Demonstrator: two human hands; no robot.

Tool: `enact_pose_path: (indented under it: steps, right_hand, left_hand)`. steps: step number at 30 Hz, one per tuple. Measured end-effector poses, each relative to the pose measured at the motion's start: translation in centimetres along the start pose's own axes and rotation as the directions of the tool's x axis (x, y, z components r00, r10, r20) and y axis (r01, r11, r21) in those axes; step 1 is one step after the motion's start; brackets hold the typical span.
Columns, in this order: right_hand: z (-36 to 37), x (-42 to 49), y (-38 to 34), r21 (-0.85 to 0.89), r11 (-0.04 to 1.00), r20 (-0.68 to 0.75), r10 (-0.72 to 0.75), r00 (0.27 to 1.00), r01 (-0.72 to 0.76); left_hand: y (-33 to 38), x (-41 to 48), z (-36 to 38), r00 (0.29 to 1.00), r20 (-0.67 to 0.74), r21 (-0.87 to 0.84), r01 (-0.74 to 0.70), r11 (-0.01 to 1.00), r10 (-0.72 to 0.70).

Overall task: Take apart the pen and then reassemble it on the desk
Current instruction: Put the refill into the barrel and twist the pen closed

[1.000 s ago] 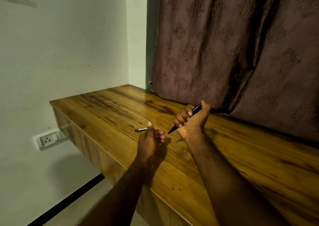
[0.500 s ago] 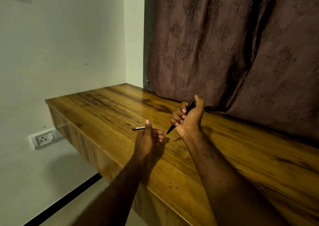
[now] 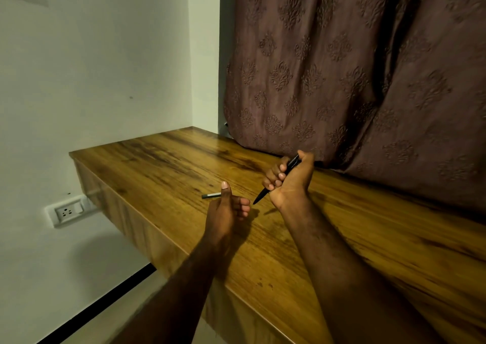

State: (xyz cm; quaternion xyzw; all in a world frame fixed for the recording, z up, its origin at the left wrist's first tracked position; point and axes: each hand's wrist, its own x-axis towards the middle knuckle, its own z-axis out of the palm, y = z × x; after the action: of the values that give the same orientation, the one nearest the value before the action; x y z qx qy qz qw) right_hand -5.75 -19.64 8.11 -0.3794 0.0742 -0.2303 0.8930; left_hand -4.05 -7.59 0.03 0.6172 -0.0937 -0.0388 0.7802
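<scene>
My right hand (image 3: pixel 289 183) is closed in a fist around a black pen body (image 3: pixel 291 165). The pen slants with its pointed tip (image 3: pixel 257 200) down and to the left, just above the wooden desk (image 3: pixel 163 165). My left hand (image 3: pixel 226 212) is a little left of that tip, thumb raised and fingers curled. A thin grey pen part (image 3: pixel 210 195) sticks out to the left from behind the thumb, which hides its right end. The two hands are apart and the pen tip does not touch the left hand.
A brown patterned curtain (image 3: pixel 355 75) hangs down onto the back of the desk, right behind my right hand. The desk's left edge drops off beside a white wall with a socket (image 3: pixel 69 211). Bare wood stretches to the right and towards me.
My right hand has tilted the black pen body slightly more upright. The left hand and the grey part have hardly moved.
</scene>
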Motion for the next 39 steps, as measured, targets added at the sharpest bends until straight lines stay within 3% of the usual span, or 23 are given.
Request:
enact_pose_path:
  steps: [6, 10, 20, 25, 39]
  right_hand:
    - [0.2, 0.2, -0.4, 0.091, 0.995, -0.051, 0.039, 0.998, -0.034]
    - [0.2, 0.2, -0.1, 0.017, 0.999, -0.025, 0.037, 0.999, -0.037]
    - [0.5, 0.0, -0.2, 0.068, 0.995, 0.023, 0.069, 0.997, -0.071]
    - [0.4, -0.5, -0.3, 0.007, 0.996, 0.061, 0.085, 0.995, -0.085]
    - [0.5, -0.7, -0.2, 0.061, 0.998, 0.037, -0.029, 0.999, 0.026]
  left_hand:
    - [0.1, 0.0, 0.1, 1.000, 0.001, -0.014, -0.002, 1.000, 0.002]
    - [-0.1, 0.1, 0.1, 1.000, -0.006, -0.007, -0.006, 1.000, 0.006]
    - [0.1, 0.0, 0.2, 1.000, 0.000, 0.001, -0.016, 1.000, 0.016]
    - [0.1, 0.0, 0.1, 1.000, -0.006, 0.002, -0.013, 1.000, 0.013]
    - [0.2, -0.2, 0.1, 1.000, -0.006, 0.024, -0.012, 1.000, 0.012]
